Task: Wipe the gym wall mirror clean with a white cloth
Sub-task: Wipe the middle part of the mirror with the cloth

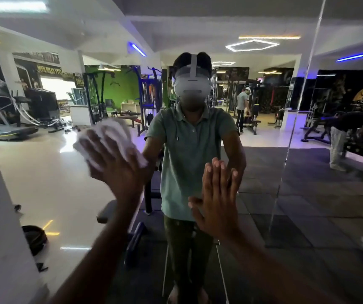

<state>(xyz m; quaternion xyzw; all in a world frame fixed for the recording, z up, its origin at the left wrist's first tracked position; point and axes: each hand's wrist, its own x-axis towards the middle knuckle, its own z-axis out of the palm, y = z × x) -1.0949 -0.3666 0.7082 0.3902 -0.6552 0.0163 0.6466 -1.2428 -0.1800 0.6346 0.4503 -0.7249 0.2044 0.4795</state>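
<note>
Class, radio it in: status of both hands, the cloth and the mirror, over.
Left hand flat, pressing white cloth on mirror. Right hand open, fingertips at the glass. Nothing in the way.

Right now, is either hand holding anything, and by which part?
Left hand presses the white cloth flat on the mirror, palm over its middle. Right hand holds nothing.

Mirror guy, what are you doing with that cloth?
A person is cleaning the big gym wall mirror. Their left hand presses a white cloth flat against the glass; it looks blurred, as if mid-wipe. The right hand rests flat on the mirror with straight fingers, holding nothing. The glass reflects the person and the gym machines behind.
</note>
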